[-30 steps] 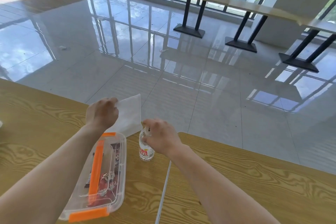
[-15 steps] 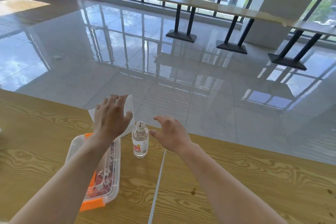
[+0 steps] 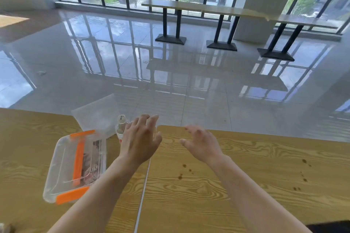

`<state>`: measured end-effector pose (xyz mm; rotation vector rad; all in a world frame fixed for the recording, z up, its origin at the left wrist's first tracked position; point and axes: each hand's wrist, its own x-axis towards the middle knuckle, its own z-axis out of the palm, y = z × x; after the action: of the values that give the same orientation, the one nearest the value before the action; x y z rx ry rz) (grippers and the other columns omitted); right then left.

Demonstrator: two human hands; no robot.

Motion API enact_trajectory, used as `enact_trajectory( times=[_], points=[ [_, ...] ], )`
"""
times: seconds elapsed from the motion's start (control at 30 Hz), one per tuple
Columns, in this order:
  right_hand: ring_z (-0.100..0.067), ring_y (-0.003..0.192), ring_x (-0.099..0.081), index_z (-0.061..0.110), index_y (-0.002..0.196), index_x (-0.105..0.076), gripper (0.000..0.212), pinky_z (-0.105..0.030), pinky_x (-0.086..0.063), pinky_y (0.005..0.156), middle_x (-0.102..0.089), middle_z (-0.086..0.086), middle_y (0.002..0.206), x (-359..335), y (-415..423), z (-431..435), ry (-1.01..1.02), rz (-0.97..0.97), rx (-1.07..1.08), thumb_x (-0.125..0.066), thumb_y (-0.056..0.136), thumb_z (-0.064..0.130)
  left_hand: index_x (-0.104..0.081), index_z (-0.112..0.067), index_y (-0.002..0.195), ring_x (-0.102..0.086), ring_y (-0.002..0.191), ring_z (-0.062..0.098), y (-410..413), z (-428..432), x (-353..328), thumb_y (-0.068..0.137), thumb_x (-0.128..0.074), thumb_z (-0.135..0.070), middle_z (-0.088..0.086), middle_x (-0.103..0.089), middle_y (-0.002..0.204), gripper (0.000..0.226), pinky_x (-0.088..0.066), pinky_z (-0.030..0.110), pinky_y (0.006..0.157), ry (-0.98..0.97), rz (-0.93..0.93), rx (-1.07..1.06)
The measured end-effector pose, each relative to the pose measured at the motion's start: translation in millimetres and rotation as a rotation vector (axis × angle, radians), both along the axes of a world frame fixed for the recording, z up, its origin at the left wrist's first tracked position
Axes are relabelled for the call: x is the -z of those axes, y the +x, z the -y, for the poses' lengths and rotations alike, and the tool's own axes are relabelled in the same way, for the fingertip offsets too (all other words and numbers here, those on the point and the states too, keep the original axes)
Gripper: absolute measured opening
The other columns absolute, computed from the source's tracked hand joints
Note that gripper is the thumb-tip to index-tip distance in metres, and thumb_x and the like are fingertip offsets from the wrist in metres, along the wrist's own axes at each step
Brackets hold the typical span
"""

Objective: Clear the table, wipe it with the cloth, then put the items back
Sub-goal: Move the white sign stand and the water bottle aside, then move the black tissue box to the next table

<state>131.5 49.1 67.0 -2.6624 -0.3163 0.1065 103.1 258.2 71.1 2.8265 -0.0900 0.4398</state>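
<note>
Apparently, with clearing judged finished, the left hand (image 3: 140, 142) and right hand (image 3: 201, 144) are held spread and empty over the table (image 3: 246, 157), and the white cloth (image 3: 94, 115), just beyond and left of the left hand, must be grasped next.

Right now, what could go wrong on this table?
The small bottle stands near the far edge, right beside the left hand; a careless swing could knock it over or off the table. The white cloth overhangs that edge and might slide to the floor.
</note>
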Motion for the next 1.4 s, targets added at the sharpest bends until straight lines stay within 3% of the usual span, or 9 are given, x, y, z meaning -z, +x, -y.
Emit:
enact_trajectory(
  times=[0.33,0.57,0.87,1.2,1.4],
  points=[
    [-0.023,0.127,-0.053,0.023,0.143,-0.048,0.055,-0.037,-0.046,0.098,-0.056,-0.002,0.141,22.0,-56.0,143.5,-0.049,-0.086,0.185,-0.059,0.094,0.047,-0.053,-0.017,0.134,-0.058,0.113,0.029,-23.4,128.0,25.9,0.085,-0.062,-0.036,0.006,-0.060,0.122,0.054,-0.047,0.045,0.088,-0.001,-0.113,0.149],
    [-0.021,0.128,-0.053,0.023,0.144,-0.048,0.054,-0.036,-0.045,0.099,-0.055,-0.001,0.142,34.4,-97.7,243.4,-0.045,-0.151,0.325,-0.059,0.095,0.045,-0.048,-0.019,0.140,-0.054,0.119,0.027,-45.9,226.4,50.2,0.090,-0.056,-0.040,0.004,-0.056,0.131,0.055,-0.046,0.043,0.093,-0.059,-0.215,0.275],
    [-0.023,0.127,-0.053,0.023,0.145,-0.045,0.054,-0.037,-0.049,0.097,-0.052,-0.001,0.144,55.5,-149.3,359.5,-0.073,-0.237,0.527,-0.058,0.097,0.042,-0.039,-0.026,0.144,-0.051,0.120,0.020,-95.7,344.6,95.5,0.094,-0.050,-0.044,-0.001,-0.052,0.132,0.054,-0.045,0.036,0.096,-0.129,-0.472,0.445],
    [-0.026,0.134,-0.042,0.018,0.152,-0.030,0.072,-0.037,-0.044,0.103,-0.042,-0.004,0.150,93.5,-185.7,442.9,-0.196,-0.359,0.714,-0.061,0.094,0.045,-0.030,-0.024,0.150,-0.052,0.122,0.023,-125.3,436.6,119.5,0.092,-0.053,-0.057,0.003,-0.046,0.141,0.070,-0.045,0.030,0.093,-0.304,-0.810,0.311],
    [-0.027,0.128,-0.049,0.013,0.146,-0.034,0.073,-0.034,-0.045,0.097,-0.048,-0.007,0.142,113.2,-193.3,459.7,-0.228,-0.463,0.725,-0.063,0.090,0.052,-0.027,-0.020,0.149,-0.051,0.123,0.023,-136.6,460.6,130.1,0.087,-0.059,-0.061,0.005,-0.042,0.142,0.081,-0.042,0.026,0.087,-0.327,-0.897,0.217]
  ],
)
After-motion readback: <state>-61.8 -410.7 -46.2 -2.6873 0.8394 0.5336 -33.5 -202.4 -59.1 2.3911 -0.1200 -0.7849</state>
